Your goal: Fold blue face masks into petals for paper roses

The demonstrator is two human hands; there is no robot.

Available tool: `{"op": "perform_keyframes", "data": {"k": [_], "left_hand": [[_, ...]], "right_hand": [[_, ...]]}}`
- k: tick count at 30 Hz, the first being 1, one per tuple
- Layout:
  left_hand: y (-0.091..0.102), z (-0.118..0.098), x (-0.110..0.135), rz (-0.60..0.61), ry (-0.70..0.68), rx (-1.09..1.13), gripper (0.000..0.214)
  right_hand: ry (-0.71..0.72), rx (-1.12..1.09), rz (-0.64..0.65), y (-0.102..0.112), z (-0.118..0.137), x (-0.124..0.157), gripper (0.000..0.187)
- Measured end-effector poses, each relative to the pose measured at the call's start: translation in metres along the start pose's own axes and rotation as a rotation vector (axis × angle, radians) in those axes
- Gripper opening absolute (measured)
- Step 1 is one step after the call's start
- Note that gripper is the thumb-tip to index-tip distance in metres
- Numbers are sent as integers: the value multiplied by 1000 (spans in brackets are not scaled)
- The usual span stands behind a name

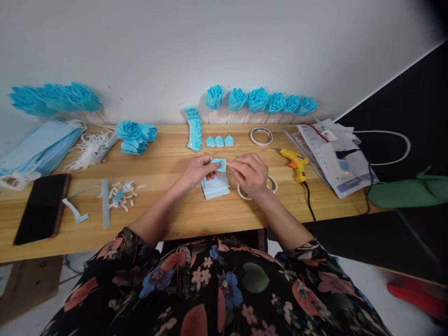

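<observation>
Fingers of your left hand [200,170] pinch small blue piece [222,165], centre of frame. Fingers of your right hand [250,172] bunch at its right edge; cannot tell whether they grip anything. Piece looks part-worked. Pale-blue sheets [217,190] just below seem left to do. Above, three pointed pieces [219,141], pleated strip [194,129] and flower row [258,100] look done.

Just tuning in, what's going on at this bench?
A person's left hand holds a small folded blue piece, and the right hand is at its right edge. A stack of pale blue sheets lies below. Beyond, three folded pieces sit in a row, and blue flowers stand along the wall. A yellow glue gun lies to the right.
</observation>
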State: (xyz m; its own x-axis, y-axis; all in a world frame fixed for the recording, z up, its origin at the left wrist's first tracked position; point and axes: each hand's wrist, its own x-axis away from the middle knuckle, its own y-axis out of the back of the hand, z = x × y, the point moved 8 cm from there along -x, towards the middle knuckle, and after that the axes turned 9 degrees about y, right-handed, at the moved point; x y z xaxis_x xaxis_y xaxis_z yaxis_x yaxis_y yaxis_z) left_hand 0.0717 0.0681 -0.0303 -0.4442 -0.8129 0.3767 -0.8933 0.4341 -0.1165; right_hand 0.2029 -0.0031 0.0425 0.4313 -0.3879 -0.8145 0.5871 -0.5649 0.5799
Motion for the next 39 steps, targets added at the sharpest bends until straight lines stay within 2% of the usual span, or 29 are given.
{"op": "perform_keyframes", "data": {"k": [6, 23, 27, 31, 39], "left_hand": [[-1, 2, -1, 16, 7, -1, 22], [2, 4, -2, 0, 18, 18, 18], [2, 4, -2, -4, 23, 26, 18], [3, 4, -2, -5, 26, 56, 17], [4, 11, -8, 14, 48, 101, 16]], "right_hand": [[57, -4, -14, -1, 3, -2, 20], [59, 5, 40, -8, 3, 1, 19], [44, 30, 87, -11, 2, 1, 17], [48, -11, 82, -10, 4, 0, 17], [27, -78, 203, -19, 3, 0, 21]]}}
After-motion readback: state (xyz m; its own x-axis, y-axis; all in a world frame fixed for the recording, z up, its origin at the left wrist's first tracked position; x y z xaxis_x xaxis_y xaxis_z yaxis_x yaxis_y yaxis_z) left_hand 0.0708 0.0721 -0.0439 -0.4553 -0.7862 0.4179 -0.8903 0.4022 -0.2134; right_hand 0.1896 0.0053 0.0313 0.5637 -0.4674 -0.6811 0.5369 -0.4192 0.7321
